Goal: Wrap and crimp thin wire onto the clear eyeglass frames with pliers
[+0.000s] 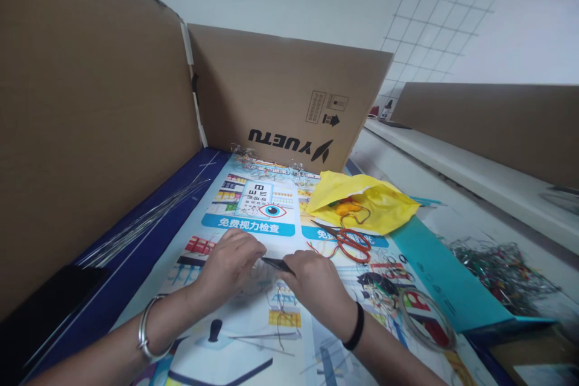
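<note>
My left hand (pixel 233 262), with a silver bangle at its wrist, is closed in a pinch over the middle of the printed sheet. Thin wire (pixel 259 270) shows faintly by its fingertips. My right hand (pixel 316 283), with a black band on the wrist, is wrapped round dark, pointed pliers (pixel 277 263); their handles are hidden in the palm. The jaws point left and meet the wire near my left fingers. Loose bent wires (pixel 284 313) lie below the hands. Beyond my right hand rest orange-handled scissors (pixel 355 245), beside a yellow pouch (pixel 389 202).
Cardboard panels (pixel 280 84) stand at the back and left. Straight wires (pixel 149 223) lie along the left edge. Toward the right are a round clear container (pixel 427 319) and a tangled heap of wire pieces (pixel 502 268). More wire clusters (pixel 244 154) sit at the back.
</note>
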`<state>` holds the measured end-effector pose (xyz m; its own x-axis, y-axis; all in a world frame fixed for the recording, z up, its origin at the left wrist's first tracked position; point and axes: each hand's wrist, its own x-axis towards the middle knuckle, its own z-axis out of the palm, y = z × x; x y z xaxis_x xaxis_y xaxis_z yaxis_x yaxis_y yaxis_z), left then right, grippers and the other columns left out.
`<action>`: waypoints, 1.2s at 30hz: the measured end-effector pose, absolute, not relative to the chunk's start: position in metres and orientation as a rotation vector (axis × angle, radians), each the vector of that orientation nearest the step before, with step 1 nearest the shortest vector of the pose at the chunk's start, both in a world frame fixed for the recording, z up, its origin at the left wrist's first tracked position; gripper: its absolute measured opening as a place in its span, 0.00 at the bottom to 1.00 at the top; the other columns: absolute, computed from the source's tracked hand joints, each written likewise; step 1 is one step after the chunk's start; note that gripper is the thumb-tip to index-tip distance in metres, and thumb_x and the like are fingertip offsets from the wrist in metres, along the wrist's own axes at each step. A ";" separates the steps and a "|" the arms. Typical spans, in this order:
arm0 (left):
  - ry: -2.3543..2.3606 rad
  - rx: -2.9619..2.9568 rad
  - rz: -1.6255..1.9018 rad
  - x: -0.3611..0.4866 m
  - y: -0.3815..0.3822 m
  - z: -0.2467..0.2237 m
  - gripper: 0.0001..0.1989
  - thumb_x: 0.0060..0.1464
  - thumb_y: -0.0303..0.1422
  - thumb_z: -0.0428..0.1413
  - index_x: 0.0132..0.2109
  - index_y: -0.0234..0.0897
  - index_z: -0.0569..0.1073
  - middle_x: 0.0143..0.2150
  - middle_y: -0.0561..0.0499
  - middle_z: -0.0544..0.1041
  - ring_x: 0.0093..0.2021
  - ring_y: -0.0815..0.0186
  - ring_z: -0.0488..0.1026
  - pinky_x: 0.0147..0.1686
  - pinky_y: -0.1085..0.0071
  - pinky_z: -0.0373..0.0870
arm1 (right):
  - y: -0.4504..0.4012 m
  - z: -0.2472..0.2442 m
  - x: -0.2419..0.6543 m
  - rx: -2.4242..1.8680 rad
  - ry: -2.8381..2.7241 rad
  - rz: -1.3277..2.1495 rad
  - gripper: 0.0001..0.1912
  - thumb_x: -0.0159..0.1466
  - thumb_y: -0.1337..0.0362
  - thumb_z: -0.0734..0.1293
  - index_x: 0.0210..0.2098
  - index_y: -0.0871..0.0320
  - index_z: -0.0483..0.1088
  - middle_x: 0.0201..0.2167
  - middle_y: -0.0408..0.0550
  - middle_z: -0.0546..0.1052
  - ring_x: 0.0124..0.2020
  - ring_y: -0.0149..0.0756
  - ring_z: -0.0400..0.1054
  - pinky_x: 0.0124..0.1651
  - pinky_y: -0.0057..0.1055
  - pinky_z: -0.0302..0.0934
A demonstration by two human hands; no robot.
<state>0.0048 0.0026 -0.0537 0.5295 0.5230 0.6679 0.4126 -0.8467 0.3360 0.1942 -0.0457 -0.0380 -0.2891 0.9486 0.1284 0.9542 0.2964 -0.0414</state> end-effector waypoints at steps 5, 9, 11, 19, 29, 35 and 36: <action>0.755 2.580 1.140 0.003 0.004 -0.052 0.08 0.58 0.24 0.46 0.36 0.36 0.70 0.31 0.51 0.74 0.34 0.66 0.69 0.38 0.67 0.62 | -0.045 -0.037 0.198 -1.749 -2.430 -0.029 0.10 0.60 0.56 0.64 0.28 0.56 0.69 0.27 0.43 0.74 0.31 0.33 0.67 0.30 0.26 0.50; 0.761 2.457 1.093 0.002 0.008 -0.055 0.08 0.58 0.26 0.48 0.37 0.37 0.71 0.33 0.51 0.75 0.36 0.67 0.69 0.39 0.68 0.63 | -0.046 -0.041 0.199 -1.701 -2.396 -0.158 0.09 0.60 0.57 0.64 0.29 0.56 0.69 0.27 0.44 0.73 0.31 0.34 0.65 0.32 0.28 0.51; 0.754 2.397 1.075 0.001 0.010 -0.055 0.07 0.58 0.27 0.49 0.37 0.37 0.72 0.33 0.51 0.75 0.37 0.67 0.70 0.40 0.69 0.64 | -0.045 -0.043 0.200 -1.676 -2.373 -0.196 0.08 0.60 0.58 0.64 0.29 0.56 0.68 0.28 0.44 0.72 0.32 0.35 0.64 0.35 0.29 0.52; 0.697 2.246 1.001 -0.001 0.012 -0.049 0.07 0.57 0.28 0.50 0.35 0.36 0.74 0.33 0.50 0.74 0.36 0.68 0.70 0.38 0.72 0.66 | -0.043 -0.047 0.201 -1.619 -2.368 -0.070 0.10 0.60 0.56 0.64 0.28 0.56 0.68 0.28 0.44 0.71 0.33 0.34 0.63 0.38 0.29 0.52; 0.651 2.036 0.818 -0.004 0.013 -0.043 0.08 0.56 0.30 0.50 0.33 0.35 0.73 0.33 0.51 0.74 0.34 0.68 0.70 0.37 0.73 0.66 | -0.041 -0.055 0.202 -1.451 -2.404 -0.065 0.08 0.60 0.58 0.64 0.30 0.56 0.69 0.27 0.43 0.70 0.34 0.32 0.62 0.41 0.28 0.52; 0.678 1.980 0.796 -0.004 0.012 -0.041 0.08 0.56 0.30 0.50 0.32 0.35 0.73 0.31 0.51 0.74 0.32 0.69 0.70 0.35 0.74 0.66 | -0.038 -0.062 0.201 -1.388 -2.355 -0.188 0.06 0.60 0.63 0.64 0.28 0.58 0.69 0.25 0.44 0.68 0.31 0.33 0.60 0.39 0.29 0.52; 0.676 1.970 0.796 -0.004 0.012 -0.041 0.09 0.56 0.31 0.50 0.32 0.35 0.72 0.31 0.51 0.74 0.32 0.69 0.70 0.34 0.74 0.66 | -0.038 -0.064 0.201 -1.364 -2.343 -0.186 0.06 0.60 0.64 0.64 0.28 0.58 0.69 0.25 0.44 0.68 0.31 0.32 0.60 0.38 0.29 0.52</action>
